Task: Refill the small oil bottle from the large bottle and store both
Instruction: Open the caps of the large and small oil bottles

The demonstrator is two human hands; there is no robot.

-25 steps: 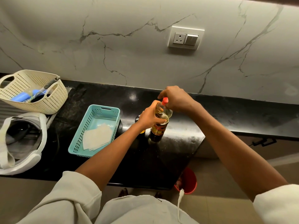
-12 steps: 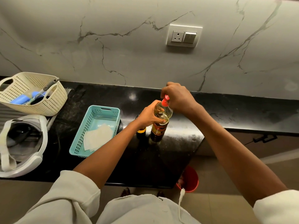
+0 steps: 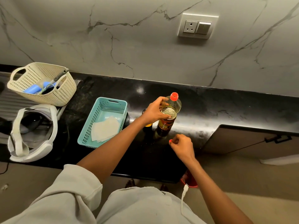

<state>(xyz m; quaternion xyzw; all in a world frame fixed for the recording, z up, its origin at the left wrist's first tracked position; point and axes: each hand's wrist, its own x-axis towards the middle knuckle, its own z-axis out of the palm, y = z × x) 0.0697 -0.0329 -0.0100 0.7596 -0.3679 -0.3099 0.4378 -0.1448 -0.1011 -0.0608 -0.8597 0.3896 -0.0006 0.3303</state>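
The left hand point(image 3: 153, 112) is wrapped round the shoulder of the large bottle point(image 3: 166, 125), which stands upright mid-desk, partly filled with oil, its red top point(image 3: 174, 96) in place. The right hand point(image 3: 183, 147), near and right of it, pinches a small red piece point(image 3: 170, 140). The small bottle point(image 3: 148, 125) stands just left of the large one, mostly hidden behind the left wrist. A teal basket point(image 3: 85, 135) holding papers point(image 3: 105, 130) sits further left on the black desk point(image 3: 210, 110).

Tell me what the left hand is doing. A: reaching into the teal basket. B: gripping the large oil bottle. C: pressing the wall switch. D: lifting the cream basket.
B: the left hand curls round the shoulder of the large oil bottle on the counter.
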